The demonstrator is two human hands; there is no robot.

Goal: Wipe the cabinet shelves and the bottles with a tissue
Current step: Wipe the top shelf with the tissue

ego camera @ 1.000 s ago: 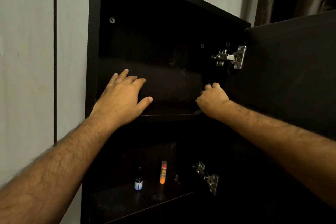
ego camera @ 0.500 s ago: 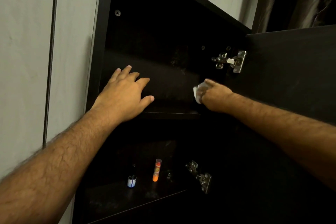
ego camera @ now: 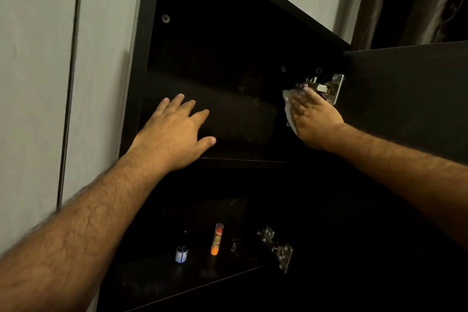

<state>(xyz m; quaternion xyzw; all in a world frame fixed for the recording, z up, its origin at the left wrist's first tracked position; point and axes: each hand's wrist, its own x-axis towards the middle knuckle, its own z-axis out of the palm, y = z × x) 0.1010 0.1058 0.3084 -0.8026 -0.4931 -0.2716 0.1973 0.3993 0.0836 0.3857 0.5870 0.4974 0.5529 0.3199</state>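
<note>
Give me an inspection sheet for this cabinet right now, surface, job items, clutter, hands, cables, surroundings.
Surface: upper shelf dark, with nothing seen on it; lower shelf dark, with faint smudges.
Job's things: white tissue pressed against the cabinet's right inner side, just below the upper hinge; small dark bottle and orange tube upright on the lower shelf, apart.
Clutter: one small dark item beside the tube, too dim to identify.
Hands: left hand flat, fingers spread, at the upper shelf's front edge; right hand presses the tissue with straight fingers.
Cables: nothing seen.
Surroundings: open door at right, lower hinge, pale wall panels at left.
</note>
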